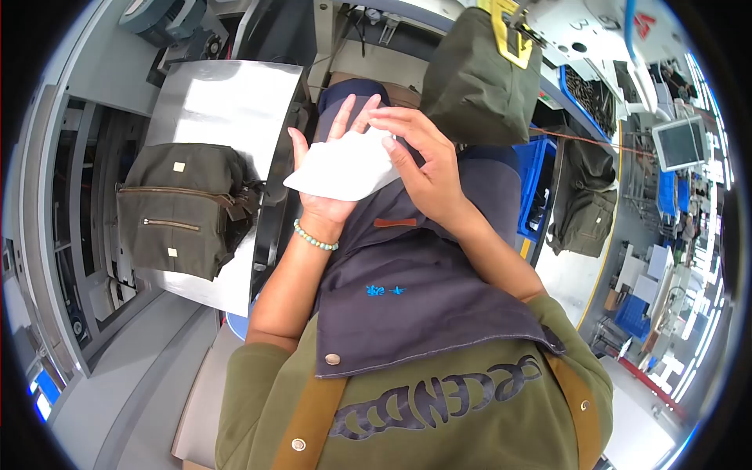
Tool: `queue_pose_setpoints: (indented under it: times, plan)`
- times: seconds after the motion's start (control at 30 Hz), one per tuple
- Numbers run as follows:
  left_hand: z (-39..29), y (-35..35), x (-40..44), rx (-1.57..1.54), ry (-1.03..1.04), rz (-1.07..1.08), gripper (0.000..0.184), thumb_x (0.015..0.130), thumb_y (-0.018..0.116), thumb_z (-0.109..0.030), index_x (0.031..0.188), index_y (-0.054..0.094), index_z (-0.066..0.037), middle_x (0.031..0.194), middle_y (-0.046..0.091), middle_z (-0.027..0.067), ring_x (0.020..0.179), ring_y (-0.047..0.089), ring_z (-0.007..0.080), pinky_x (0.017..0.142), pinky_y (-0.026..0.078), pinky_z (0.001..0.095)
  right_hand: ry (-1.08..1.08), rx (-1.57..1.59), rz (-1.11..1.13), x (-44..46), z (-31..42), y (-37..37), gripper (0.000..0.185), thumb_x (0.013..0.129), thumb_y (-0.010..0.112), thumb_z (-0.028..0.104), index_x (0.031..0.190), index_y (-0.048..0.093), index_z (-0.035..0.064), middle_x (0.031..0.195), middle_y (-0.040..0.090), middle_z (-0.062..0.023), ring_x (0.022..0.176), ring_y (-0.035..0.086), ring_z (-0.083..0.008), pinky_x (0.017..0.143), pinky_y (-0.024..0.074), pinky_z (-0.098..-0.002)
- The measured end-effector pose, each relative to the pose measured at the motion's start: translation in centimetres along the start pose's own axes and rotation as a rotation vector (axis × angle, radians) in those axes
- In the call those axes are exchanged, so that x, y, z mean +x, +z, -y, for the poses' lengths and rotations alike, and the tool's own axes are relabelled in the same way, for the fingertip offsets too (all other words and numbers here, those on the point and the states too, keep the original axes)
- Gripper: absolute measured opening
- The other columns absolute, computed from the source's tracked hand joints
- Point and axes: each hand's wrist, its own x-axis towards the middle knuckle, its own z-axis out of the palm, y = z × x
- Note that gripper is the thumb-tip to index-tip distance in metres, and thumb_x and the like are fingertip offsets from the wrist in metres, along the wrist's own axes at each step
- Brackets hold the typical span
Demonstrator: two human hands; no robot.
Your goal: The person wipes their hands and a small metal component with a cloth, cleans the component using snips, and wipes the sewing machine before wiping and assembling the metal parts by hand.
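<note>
Above the lap, my left hand (327, 205) lies palm up, fingers spread, under a white sheet (345, 168) that looks like paper or thin cloth. A beaded bracelet circles that wrist. My right hand (427, 160) is at the sheet's right end, its thumb and fingers bent around the upper right corner. Whether the fingertips pinch it is partly hidden. A dark olive bag (182, 207) with a zipper and two small light tags lies on a shiny metal table (235, 98) to the left. Another olive bag (478, 86) is near the yellow frame of a machine.
A white machine head (599, 35) stands at the upper right. Below it are a blue crate (535, 184) and more olive bags (583, 207) on a pale surface. Grey metal framing (86, 313) runs along the left. A monitor (679, 144) is farther right.
</note>
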Motion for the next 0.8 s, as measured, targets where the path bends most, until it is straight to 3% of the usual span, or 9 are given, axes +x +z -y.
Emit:
queue_pose_setpoints:
  times: [0.2,0.33,0.4,0.43,0.53,0.6,0.67,0.73,0.8]
  plan:
    - [4.3,-0.9,-0.9,0.253,0.038,-0.042,0.095,0.094,0.03,-0.077,0.158,0.021,-0.007,0.165,0.018,0.0191,0.151,0.02,0.0383,0.121,0.025,0.0528,0.068,-0.251,0.051,-4.2,0.6,-2.4,0.02,0.079,0.073,0.004,0.098,0.067,0.0008,0.094,0.062,-0.0099,0.091,0.064,-0.0266,0.079,0.0522,-0.0351]
    - [5.7,-2.0,-1.8,0.245,0.021,-0.025,0.095,0.094,0.032,-0.076,0.158,0.021,-0.006,0.165,0.017,0.0196,0.151,0.021,0.0383,0.12,0.026,0.0513,0.082,-0.161,0.03,-6.2,-0.2,-2.8,0.019,0.079,0.073,0.003,0.097,0.067,0.002,0.094,0.062,-0.0083,0.082,0.065,-0.0247,0.071,0.0522,-0.0337]
    - [6.7,-2.5,-2.3,0.189,0.012,-0.027,0.094,0.095,0.033,-0.075,0.158,0.022,-0.006,0.165,0.017,0.0195,0.15,0.022,0.0383,0.12,0.027,0.051,0.076,-0.158,-0.014,-6.7,-0.1,-3.4,0.016,0.082,0.073,0.0,0.097,0.067,0.0004,0.097,0.064,-0.0082,0.079,0.065,-0.0176,0.07,0.0511,-0.0274]
    - [7.3,-3.0,-2.5,0.182,0.011,-0.051,0.089,0.097,0.035,-0.07,0.157,0.024,-0.006,0.163,0.023,0.0195,0.148,0.028,0.0368,0.119,0.029,0.0498,0.079,-0.157,-0.022,-7.0,0.1,-3.8,0.016,0.082,0.073,0.0,0.097,0.067,0.0004,0.097,0.064,-0.0082,0.079,0.065,-0.0176,0.07,0.0511,-0.0274]
    - [8.1,-4.5,-3.1,0.113,0.007,-0.092,0.078,0.1,0.039,-0.061,0.154,0.031,-0.006,0.156,0.037,0.018,0.141,0.04,0.0334,0.117,0.033,0.0475,0.043,-0.111,-0.127,-7.5,0.2,-4.3,0.017,0.084,0.072,0.0,0.1,0.067,0.0008,0.103,0.065,-0.0095,0.08,0.066,-0.0168,0.07,0.0517,-0.0268]
    - [8.5,-5.2,-3.4,0.05,0.0,-0.108,0.071,0.101,0.04,-0.056,0.152,0.035,-0.006,0.151,0.045,0.0164,0.137,0.046,0.0314,0.116,0.035,0.0464,0.028,-0.11,-0.063,-7.8,-0.1,-4.4,0.024,0.082,0.072,0.0,0.106,0.068,0.0024,0.115,0.065,-0.0116,0.091,0.067,-0.0211,0.076,0.0533,-0.0307]
    - [9.0,-5.7,-3.6,0.278,0.112,-0.286,0.063,0.102,0.041,-0.05,0.148,0.041,-0.008,0.143,0.054,0.0128,0.132,0.05,0.0295,0.114,0.037,0.0454,-0.019,-0.2,-0.088,-8.4,0.2,-4.7,0.029,0.08,0.072,0.0,0.109,0.069,0.0032,0.121,0.063,-0.0119,0.099,0.066,-0.0245,0.082,0.0531,-0.0338]
    - [9.4,-5.5,-3.6,0.277,0.076,-0.206,0.062,0.102,0.04,-0.051,0.148,0.042,-0.008,0.145,0.052,0.0119,0.134,0.049,0.0296,0.115,0.037,0.0458,-0.053,-0.223,-0.043,-8.8,0.7,-5.5,0.038,0.077,0.074,0.004,0.114,0.069,0.0049,0.134,0.058,-0.0124,0.119,0.057,-0.0345,0.099,0.0482,-0.042]
    - [10.1,-4.9,-3.6,0.272,0.035,-0.134,0.062,0.102,0.039,-0.051,0.147,0.042,-0.009,0.147,0.05,0.0111,0.135,0.048,0.0297,0.115,0.037,0.0461,-0.16,-0.255,-0.028,-8.4,0.5,-6.2,0.038,0.078,0.073,0.006,0.116,0.068,0.0048,0.137,0.056,-0.0122,0.121,0.057,-0.0343,0.101,0.0471,-0.042]
